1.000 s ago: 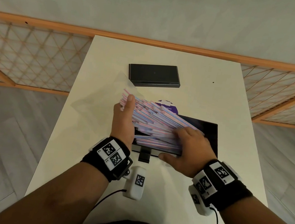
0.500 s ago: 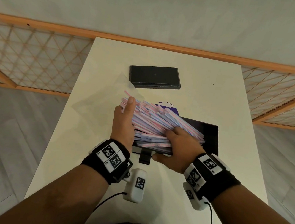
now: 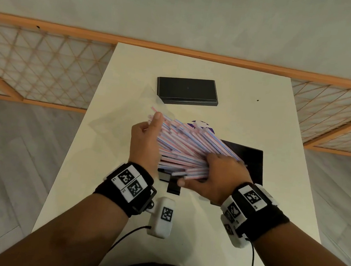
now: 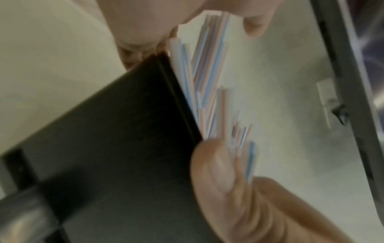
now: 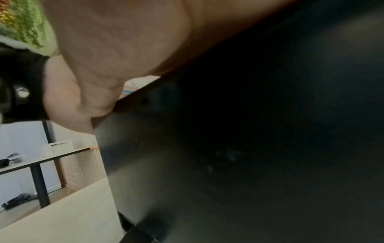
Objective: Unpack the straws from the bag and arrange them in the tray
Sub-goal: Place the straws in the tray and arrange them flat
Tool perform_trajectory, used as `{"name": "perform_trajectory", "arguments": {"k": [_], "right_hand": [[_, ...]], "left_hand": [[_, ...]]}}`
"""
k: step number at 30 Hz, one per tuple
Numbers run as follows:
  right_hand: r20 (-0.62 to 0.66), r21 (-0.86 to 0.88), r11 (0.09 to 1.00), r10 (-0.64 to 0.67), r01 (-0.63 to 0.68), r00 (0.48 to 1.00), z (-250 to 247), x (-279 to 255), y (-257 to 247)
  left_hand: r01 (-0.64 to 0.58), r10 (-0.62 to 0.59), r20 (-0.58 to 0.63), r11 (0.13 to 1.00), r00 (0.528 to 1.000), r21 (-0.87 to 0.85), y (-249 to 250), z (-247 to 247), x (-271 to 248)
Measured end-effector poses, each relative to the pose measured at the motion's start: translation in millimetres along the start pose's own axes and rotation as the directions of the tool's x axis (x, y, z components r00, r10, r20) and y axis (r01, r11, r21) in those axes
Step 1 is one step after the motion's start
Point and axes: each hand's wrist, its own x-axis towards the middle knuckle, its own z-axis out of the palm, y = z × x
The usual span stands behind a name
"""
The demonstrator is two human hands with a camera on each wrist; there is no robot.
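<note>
A thick bundle of pink, blue and white striped straws [image 3: 186, 143] lies slanted over the left part of the black tray [image 3: 252, 162] in the head view. My left hand [image 3: 150, 129] cups the bundle's left ends, thumb up along them. My right hand [image 3: 214, 173] grips the right half from above, its thumb underneath. In the left wrist view the straws [image 4: 207, 82] sit between my thumb and fingers, against the tray's wall [image 4: 124, 131]. The right wrist view shows mostly the dark tray [image 5: 249, 131] and my palm. The clear bag [image 3: 116, 121] lies flat on the table to the left.
A flat black box [image 3: 187, 90] lies farther back on the white table [image 3: 250, 111]. A round purple thing [image 3: 202, 124] peeks out behind the straws. A wooden lattice fence [image 3: 45, 68] runs behind and beside the table.
My right hand has slid left along the bundle toward my left hand, pressing the fanned straws closer together. The left hand has hardly moved.
</note>
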Motion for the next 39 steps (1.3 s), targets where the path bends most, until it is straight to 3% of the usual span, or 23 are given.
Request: {"name": "perform_trajectory", "arguments": {"k": [2,5,10,12,15,17,21,26,35,39], "right_hand": [[-0.005,0.103,0.994,-0.036,0.036,0.999,1,0,4],[-0.032,0.245,0.962,-0.113,0.117,0.993,9,2,7],[0.011,0.2,0.97,-0.139,0.135,0.99,14,10,2],[0.01,0.18,0.977,-0.118,0.114,0.993,13,13,0],[0.028,0.206,0.976,-0.084,0.076,0.996,13,15,-2],[0.07,0.222,0.974,-0.059,0.042,0.996,12,15,-4],[0.076,0.145,0.987,-0.078,0.067,0.994,7,17,-10],[0.092,0.233,0.971,-0.084,0.061,0.992,5,19,-12],[0.095,0.213,0.975,-0.084,0.063,0.992,6,18,-15],[0.026,0.2,0.979,-0.051,0.045,0.998,1,15,-16]], "left_hand": [[0.024,-0.023,0.009,0.994,1.0,-0.105,1,-2,-2],[0.088,-0.08,0.069,0.989,0.994,-0.121,-3,0,-4],[0.084,-0.08,0.179,0.996,0.981,-0.018,-7,9,-17],[0.042,-0.035,0.117,0.998,0.993,-0.056,-6,8,-20],[-0.025,0.014,-0.101,0.994,0.995,-0.103,-2,3,-16],[-0.054,0.041,-0.137,0.995,0.99,-0.09,3,0,-14],[-0.095,0.095,-0.147,0.995,0.984,0.011,7,1,-12],[-0.118,0.137,-0.111,0.979,0.984,0.164,-1,3,-17],[-0.085,0.108,-0.12,0.98,0.987,0.179,-8,1,-13],[-0.177,0.177,0.025,0.945,0.984,0.275,-8,4,-15]]}}
